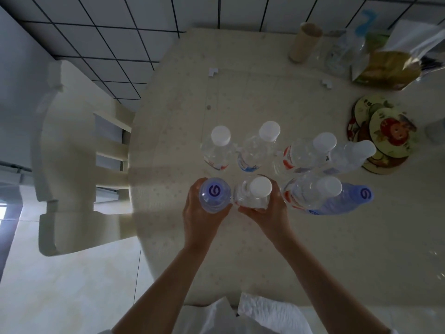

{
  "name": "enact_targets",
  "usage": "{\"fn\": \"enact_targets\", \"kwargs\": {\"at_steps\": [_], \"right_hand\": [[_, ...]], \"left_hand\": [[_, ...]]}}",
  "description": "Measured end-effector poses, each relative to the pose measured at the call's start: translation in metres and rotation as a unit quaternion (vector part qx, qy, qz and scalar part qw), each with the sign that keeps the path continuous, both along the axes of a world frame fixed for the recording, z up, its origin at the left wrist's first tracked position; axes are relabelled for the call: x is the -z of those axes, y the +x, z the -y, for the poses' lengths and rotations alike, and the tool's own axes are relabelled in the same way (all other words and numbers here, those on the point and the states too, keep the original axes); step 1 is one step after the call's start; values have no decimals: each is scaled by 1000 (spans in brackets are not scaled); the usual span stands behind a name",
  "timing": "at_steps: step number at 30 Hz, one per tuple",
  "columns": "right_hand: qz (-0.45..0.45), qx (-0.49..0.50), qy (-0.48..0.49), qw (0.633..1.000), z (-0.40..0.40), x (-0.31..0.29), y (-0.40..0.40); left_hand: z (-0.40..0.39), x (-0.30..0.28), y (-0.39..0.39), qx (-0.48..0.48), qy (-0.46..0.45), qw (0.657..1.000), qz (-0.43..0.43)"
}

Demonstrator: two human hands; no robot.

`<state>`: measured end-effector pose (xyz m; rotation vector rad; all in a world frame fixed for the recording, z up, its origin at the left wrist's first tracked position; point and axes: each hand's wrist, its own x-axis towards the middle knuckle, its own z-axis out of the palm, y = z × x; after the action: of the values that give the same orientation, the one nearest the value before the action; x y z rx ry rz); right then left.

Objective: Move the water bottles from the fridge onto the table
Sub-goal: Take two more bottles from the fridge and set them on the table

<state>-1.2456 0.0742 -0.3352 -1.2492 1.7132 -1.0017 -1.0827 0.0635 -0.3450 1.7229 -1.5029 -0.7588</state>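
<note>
Several clear water bottles stand upright on the round cream table (240, 249), seen from above. My left hand (199, 218) grips a bottle with a purple-marked cap (213, 192) at the front left of the group. Right beside it, my right hand (267, 213) grips a white-capped bottle (258, 189). Both bottles appear to rest on the tabletop. Behind them stand a white-capped bottle (220, 136) and another (268, 131). To the right are more bottles, including one with a purple cap (363, 194). No fridge is in view.
A cream chair (72, 153) stands left of the table. Round coasters with a cartoon picture (390, 131) lie at the right. A tan cylinder (304, 42), clear bags and a yellow packet (385, 68) sit at the far edge. Tiled floor shows beyond.
</note>
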Motion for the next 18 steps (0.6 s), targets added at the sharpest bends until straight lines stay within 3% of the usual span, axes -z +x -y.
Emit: {"fn": "enact_targets", "kwargs": {"at_steps": [18], "right_hand": [[-24,-10,19,999,-2,-5,2]], "left_hand": [[-3,2,3,14,38,999,-28]]}}
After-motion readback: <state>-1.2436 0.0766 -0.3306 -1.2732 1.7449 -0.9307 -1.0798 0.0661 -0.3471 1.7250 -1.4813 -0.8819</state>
